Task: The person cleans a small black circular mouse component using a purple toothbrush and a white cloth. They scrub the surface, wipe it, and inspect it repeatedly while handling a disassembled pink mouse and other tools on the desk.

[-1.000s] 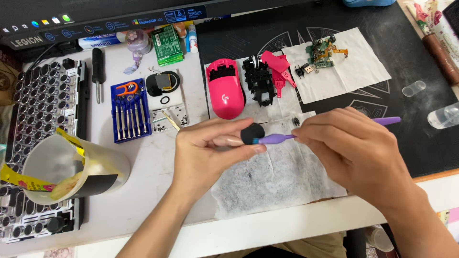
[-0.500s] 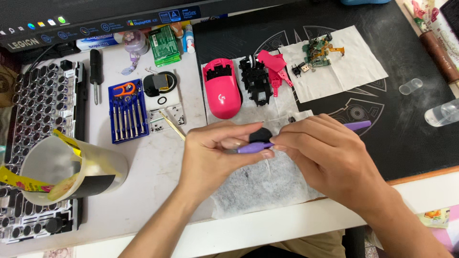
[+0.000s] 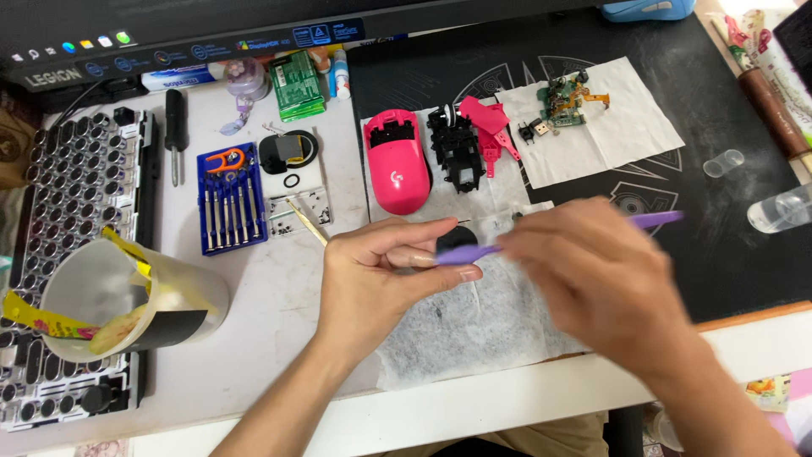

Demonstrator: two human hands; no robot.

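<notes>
My left hand (image 3: 385,275) pinches a small black round part (image 3: 455,239) between thumb and fingers over a grey-stained white wipe (image 3: 474,326). My right hand (image 3: 605,283), blurred by motion, grips a purple brush-like tool (image 3: 541,237) whose tip rests against the black part. Behind the hands lie a pink mouse shell (image 3: 396,169), a black mouse frame (image 3: 454,152), pink inner pieces (image 3: 489,127) and a green circuit board (image 3: 565,100) on a white tissue (image 3: 630,135).
A blue screwdriver set (image 3: 230,199) and a black screwdriver (image 3: 175,131) lie at left. A cup with a yellow wrapper (image 3: 118,300) stands on a keyboard (image 3: 68,195). Clear small containers (image 3: 778,207) sit on the black mat (image 3: 736,254) at right.
The right hand has slid right with the purple tool and is blurred. The left hand still pinches the black part in nearly the same place.
</notes>
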